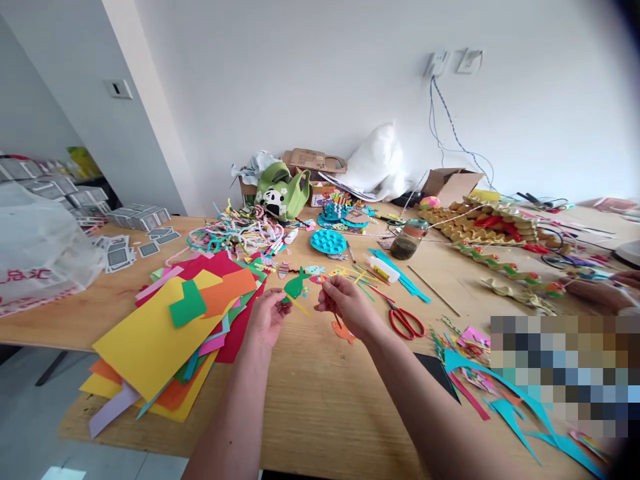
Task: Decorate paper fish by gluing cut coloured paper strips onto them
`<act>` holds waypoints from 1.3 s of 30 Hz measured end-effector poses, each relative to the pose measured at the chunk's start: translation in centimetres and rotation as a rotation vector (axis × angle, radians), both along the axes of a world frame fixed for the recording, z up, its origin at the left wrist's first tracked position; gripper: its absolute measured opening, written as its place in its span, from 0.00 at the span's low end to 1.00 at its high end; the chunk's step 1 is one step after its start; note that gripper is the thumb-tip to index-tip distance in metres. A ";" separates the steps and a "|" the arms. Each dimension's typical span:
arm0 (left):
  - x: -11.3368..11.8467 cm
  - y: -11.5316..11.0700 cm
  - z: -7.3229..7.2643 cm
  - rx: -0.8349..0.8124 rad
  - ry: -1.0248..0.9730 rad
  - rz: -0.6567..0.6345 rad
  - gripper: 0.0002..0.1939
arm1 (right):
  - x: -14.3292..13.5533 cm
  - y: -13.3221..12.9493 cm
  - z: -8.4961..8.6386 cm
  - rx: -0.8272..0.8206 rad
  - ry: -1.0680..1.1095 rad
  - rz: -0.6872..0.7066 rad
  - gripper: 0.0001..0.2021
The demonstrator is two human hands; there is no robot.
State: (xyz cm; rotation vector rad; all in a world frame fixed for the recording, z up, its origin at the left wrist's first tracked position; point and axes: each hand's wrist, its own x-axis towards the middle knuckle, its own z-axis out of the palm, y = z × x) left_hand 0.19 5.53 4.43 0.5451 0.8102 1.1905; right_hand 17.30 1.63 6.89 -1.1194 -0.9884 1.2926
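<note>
The left hand [273,311] pinches the green paper fish [293,287] above the table [310,400], its long axis slanting, tail up-right; the right hand [340,300] grips a thin reddish stick [324,301].

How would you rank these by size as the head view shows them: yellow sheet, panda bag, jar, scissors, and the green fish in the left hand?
Largest to smallest:
1. Yellow sheet
2. Panda bag
3. Jar and scissors: too alike to rank
4. Green fish in the left hand

red lettering [27,274] on white plastic bag [43,230], too unclear to read
</note>
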 end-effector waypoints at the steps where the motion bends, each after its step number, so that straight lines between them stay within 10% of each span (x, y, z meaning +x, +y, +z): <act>1: 0.0 0.0 0.0 0.012 0.035 0.001 0.13 | -0.3 -0.5 -0.2 0.004 0.019 -0.026 0.18; 18: 1.2 0.1 -1.0 0.166 0.434 0.007 0.07 | -3.2 -3.0 -5.4 0.163 -0.097 -0.341 0.16; 39: 1.6 -0.1 -1.7 0.219 0.492 -0.045 0.08 | -4.3 -3.3 -6.1 0.199 -0.038 -0.445 0.15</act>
